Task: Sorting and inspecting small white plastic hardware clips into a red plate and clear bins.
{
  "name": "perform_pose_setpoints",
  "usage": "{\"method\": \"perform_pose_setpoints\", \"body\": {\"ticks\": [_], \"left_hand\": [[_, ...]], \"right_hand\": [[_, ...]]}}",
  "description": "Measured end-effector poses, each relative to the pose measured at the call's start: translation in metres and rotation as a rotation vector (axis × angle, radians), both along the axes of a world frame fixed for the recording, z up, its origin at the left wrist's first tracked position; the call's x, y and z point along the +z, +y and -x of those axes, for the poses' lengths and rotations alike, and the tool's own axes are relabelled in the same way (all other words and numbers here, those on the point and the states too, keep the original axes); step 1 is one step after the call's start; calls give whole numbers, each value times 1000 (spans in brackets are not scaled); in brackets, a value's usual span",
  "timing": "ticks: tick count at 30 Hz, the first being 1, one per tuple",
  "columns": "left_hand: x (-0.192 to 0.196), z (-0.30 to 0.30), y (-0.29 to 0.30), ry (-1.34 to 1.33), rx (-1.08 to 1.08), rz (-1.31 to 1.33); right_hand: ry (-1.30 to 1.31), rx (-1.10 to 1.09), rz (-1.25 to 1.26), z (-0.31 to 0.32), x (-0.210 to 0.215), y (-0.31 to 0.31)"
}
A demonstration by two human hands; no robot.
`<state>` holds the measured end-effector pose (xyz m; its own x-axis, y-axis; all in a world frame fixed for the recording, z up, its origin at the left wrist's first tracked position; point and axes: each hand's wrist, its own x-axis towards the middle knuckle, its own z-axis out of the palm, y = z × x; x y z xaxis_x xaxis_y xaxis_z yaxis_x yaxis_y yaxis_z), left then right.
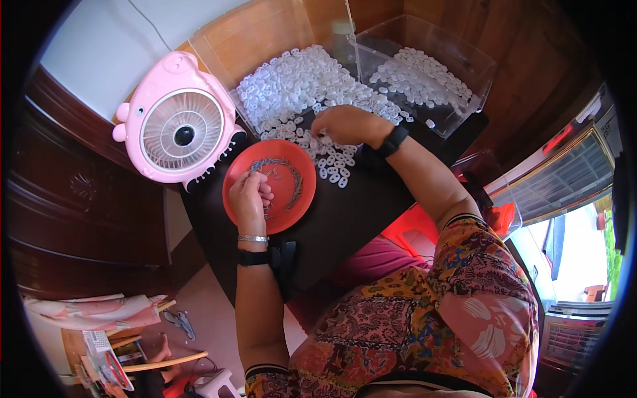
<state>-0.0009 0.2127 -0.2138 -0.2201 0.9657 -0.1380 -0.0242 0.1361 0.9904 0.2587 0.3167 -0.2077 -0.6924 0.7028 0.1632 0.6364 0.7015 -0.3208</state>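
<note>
My left hand (249, 196) is over the red plastic bowl (304, 211), its fingers curled closed. Whatever may be between those fingertips is hidden. Small thin grey metal pieces (292, 189), like screws or pins, lie in a curved band inside the bowl. To the right, my right hand (345, 126) reaches down into the near edge of a heap of white oval plastic pieces (292, 83), each with two holes. Its fingers are bent together, with white at the fingertips; I cannot tell a held piece from those below. Several loose white pieces (335, 166) lie spread below this hand.
A pink pig-shaped fan (182, 129) stands left of the bowl on the dark table (215, 225). Clear plastic boxes (458, 123) at the back hold more white pieces. A red stool (411, 229) is beyond the table's right edge. A person's bare foot shows at lower left.
</note>
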Motion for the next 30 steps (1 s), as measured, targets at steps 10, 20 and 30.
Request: {"method": "perform_pose_setpoints", "body": {"ticks": [10, 20, 30], "left_hand": [[0, -1, 1, 2, -1, -28], [23, -13, -12, 120, -104, -52], [30, -36, -60, 373, -334, -158]], "right_hand": [[212, -53, 92, -11, 9, 0], [345, -60, -148, -24, 62, -25], [108, -14, 95, -95, 59, -77]]}}
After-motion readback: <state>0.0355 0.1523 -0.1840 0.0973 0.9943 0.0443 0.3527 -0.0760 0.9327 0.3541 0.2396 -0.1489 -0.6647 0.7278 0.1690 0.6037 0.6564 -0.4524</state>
